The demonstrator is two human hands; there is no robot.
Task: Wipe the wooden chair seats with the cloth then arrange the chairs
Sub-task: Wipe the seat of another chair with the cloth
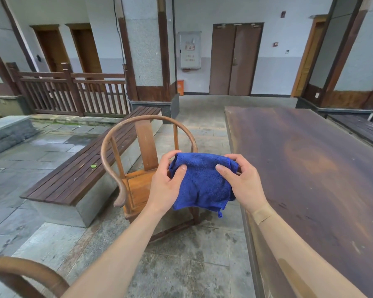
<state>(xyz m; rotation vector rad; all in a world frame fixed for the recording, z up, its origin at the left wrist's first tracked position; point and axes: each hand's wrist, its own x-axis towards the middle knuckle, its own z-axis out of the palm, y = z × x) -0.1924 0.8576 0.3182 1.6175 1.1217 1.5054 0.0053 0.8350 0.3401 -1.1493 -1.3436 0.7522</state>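
Stone-paved courtyard is seen; at centre frame a blue cloth is pinched between left hand and right hand, above a round-backed wooden chair; loosely bunched, it could be dropped onto damp paving if either pinch slackens.

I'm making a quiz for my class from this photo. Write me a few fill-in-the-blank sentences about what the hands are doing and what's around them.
1. Both hands, left hand and right hand, hold a cloth coloured ____.
2. The chair beyond the cloth is made of ____.
3. The long table lies on the person's ____ side.
4. The slatted bench stands to the ____ of that chair.

Missing words: blue; wood; right; left
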